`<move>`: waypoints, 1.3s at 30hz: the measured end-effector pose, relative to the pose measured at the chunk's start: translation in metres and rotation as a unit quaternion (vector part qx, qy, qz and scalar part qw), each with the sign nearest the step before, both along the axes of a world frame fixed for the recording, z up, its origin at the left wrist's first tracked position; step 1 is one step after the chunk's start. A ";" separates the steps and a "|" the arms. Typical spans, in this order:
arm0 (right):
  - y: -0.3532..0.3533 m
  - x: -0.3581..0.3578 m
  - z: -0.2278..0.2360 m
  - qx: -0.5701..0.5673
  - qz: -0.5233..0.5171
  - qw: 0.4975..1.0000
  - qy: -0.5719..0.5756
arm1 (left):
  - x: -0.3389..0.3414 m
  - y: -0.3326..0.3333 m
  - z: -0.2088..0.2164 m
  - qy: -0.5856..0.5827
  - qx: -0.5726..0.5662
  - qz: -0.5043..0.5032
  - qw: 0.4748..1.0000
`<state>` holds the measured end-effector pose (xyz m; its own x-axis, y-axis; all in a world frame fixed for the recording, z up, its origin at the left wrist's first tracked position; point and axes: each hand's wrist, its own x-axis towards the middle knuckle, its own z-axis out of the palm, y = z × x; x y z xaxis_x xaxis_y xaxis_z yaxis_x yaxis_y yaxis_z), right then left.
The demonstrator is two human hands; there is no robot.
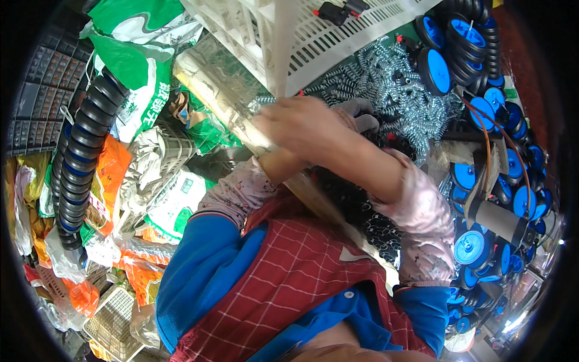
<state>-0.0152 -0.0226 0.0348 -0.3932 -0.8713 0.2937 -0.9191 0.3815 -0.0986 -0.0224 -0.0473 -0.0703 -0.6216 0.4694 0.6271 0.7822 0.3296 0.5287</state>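
My arms cross in front of me. My right hand (pixel 295 123) is bare and smeared by motion; it lies across my left wrist, above the edge of a pale worn board (pixel 217 96). Grey-covered fingers of my left hand (pixel 360 114) show beyond it, next to a heap of coiled metal springs (pixel 392 78). The rest of that hand is hidden under the right one, so anything it holds cannot be seen. Below my right forearm lies a pile of small black ring-like parts (pixel 377 232).
A white slotted plastic crate (pixel 338 48) stands ahead, with black parts on it. Blue wheels with black tyres (pixel 434 69) crowd the right side, beside a grey cylinder (pixel 497 220). Left are a stack of black tyres (pixel 81 157), green-white bags (pixel 139 60) and a beige basket (pixel 114 323).
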 end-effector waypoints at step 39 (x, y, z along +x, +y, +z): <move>0.158 0.048 0.019 -0.242 -0.437 0.835 -0.231 | 0.009 -0.012 0.040 -0.185 0.061 -0.084 0.977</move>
